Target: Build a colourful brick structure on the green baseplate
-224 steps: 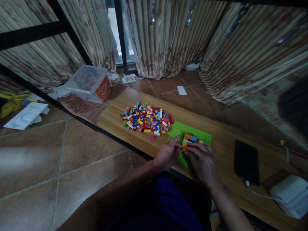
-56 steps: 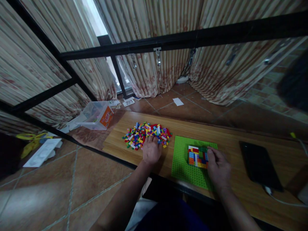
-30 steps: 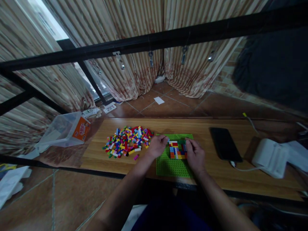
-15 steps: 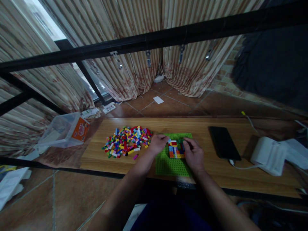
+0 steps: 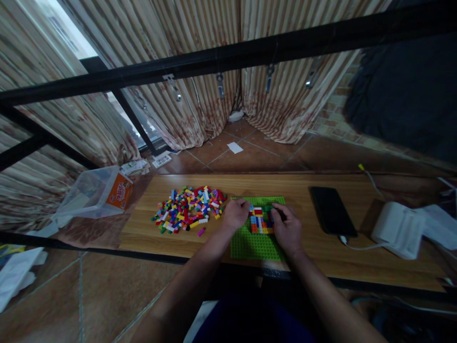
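A flat, rectangular block of multicoloured plastic bricks [image 5: 260, 225] is positioned between the two hands, on a square, studded, bright green plastic baseplate [image 5: 246, 247]. The block's right edge is gripped by the right hand [image 5: 288, 231], with thumb and index finger bent at the far right corner; steadying of the block is presumably provided by this hold. The left hand [image 5: 236, 214] is set at the block's far left corner with thumb and fingertips drawn together. A small pale-blue piece shows at these fingertips; whether it is pinched or merely touched cannot be told. By this opposed placement, side-slip is probably limited.

A loose heap of small, mixed-colour plastic bricks [image 5: 189, 209] is spread to the left of the left hand, apparently for short reaches. A single magenta oblong plastic brick [image 5: 202, 232] is separated from the heap, on its side nearer the wearer.

To the right of the right hand, a black, flat, rectangular phone [image 5: 333, 211] is laid off the baseplate, with a white cable attached, presumably for charging.
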### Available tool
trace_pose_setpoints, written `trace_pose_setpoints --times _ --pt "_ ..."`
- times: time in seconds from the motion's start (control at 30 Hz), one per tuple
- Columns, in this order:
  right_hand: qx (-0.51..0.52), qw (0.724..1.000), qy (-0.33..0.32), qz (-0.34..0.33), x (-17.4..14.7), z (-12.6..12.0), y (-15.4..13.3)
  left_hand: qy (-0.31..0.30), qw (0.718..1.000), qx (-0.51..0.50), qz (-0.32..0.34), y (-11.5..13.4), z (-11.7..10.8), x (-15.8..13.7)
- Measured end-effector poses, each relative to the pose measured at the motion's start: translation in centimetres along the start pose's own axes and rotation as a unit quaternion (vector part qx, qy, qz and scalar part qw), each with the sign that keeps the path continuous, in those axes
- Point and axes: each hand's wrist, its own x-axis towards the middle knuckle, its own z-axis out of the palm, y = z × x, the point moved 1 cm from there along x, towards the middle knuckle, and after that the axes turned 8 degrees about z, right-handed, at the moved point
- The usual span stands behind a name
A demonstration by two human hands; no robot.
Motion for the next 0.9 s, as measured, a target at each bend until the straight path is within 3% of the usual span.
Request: trace_pose_setpoints --times 0.3,0.63,0.9 --pt "0.001 1.0 0.009 -0.015 0.1 0.1 0.3 0.002 0.999 0.034 0.01 0.3 0.1 -0.4" --pt "-0.01 1.0 0.012 -0.02 0.1 0.1 0.2 0.014 0.991 0.111 0.069 1.4 -0.1 -1.1" --pt "-0.001 1.0 0.011 -0.014 0.1 0.1 0.4 0.008 0.991 0.108 0.076 1.3 -0.2 -1.4"
